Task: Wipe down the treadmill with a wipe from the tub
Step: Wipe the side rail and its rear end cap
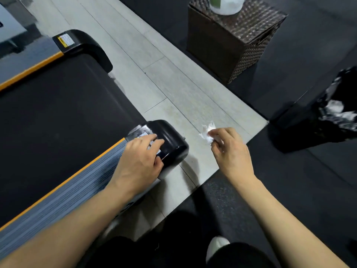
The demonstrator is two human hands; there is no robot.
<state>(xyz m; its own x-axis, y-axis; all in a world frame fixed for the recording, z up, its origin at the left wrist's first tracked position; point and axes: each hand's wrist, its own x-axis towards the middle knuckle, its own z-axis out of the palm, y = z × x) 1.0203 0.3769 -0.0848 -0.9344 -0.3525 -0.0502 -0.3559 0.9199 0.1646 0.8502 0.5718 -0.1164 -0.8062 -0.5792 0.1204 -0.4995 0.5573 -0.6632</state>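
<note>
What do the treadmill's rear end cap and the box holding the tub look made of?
End cap: probably glossy black moulded plastic, since it shows sharp highlights and rounded edges. Box: dark brown woven wicker or rattan, possibly synthetic, with a regular basket-weave pattern and matte finish.

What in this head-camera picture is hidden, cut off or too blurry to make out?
- Wipe tub on the wicker box: the top edge cuts it off, so lid and label are unseen.
- Sticker on the treadmill end cap: the left hand covers most of it.
- Yellow warning label: print too small to read.
- Wipe: crumpled in the right hand, which hides part of it.
- Black bag: cut by the right edge, contents unclear.
</note>
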